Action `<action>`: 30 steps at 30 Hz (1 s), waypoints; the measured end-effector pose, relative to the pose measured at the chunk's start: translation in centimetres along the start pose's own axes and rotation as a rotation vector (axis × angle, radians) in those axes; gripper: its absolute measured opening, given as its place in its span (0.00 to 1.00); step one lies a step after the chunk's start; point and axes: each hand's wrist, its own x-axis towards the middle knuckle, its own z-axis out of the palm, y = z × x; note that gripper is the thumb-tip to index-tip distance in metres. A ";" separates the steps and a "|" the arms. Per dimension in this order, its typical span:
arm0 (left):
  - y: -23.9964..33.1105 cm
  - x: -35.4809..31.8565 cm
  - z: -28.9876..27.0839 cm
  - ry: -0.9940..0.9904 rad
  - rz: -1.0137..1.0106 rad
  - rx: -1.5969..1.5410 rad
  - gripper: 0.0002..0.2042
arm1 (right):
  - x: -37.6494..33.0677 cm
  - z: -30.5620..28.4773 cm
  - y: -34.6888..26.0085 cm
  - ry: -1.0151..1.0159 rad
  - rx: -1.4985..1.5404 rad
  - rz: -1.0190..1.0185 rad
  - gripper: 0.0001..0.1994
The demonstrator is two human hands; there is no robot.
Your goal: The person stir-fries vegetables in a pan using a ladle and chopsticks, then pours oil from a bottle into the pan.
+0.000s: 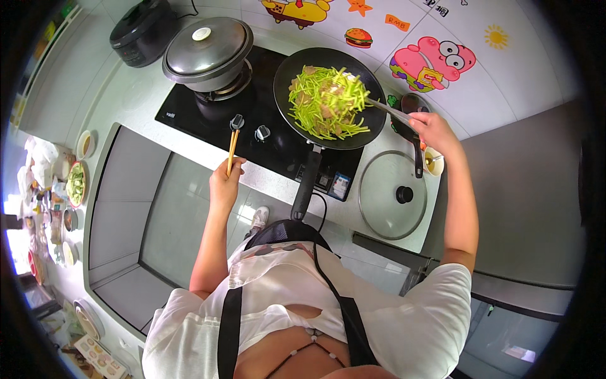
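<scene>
My right hand (437, 134) is closed round the handle of a metal spatula (392, 112), which reaches over the right rim of a black frying pan (372, 129). Food mostly covers the spatula's head. In the pan lie cut green stalks (322, 114) mixed with brownish pieces that look like meat. A pair of wooden chopsticks (233, 150) points away from me in my left hand (225, 183), the tips near a stove knob (237, 122). The pan sits on the right side of the black gas stove (183, 104), its long handle (307, 183) pointing toward me; neither hand touches that handle.
A lidded pot (208, 54) occupies the left burner, with a dark rice cooker (142, 31) beyond it. To the right lie a glass lid (391, 196), a small dark pan (415, 136) and a small bowl (433, 162). Dishes line the left counter (72, 268).
</scene>
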 end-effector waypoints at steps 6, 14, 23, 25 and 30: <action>-1.1 1.4 -0.3 -0.026 0.010 -0.038 0.09 | -1.1 0.3 0.3 0.214 -0.169 -0.044 0.14; -1.7 1.5 -1.0 -0.035 0.004 0.008 0.09 | 1.6 3.5 3.1 0.420 -0.482 -0.081 0.14; -1.9 2.1 -1.5 -0.062 0.006 0.014 0.09 | 2.8 9.7 1.4 -0.285 0.657 0.319 0.18; -1.6 2.4 -1.3 -0.069 0.019 0.009 0.08 | 1.7 8.9 1.2 -0.301 0.653 0.318 0.17; -1.2 3.2 -0.7 -0.105 0.043 -0.024 0.08 | -1.7 6.4 0.5 0.012 0.240 0.105 0.16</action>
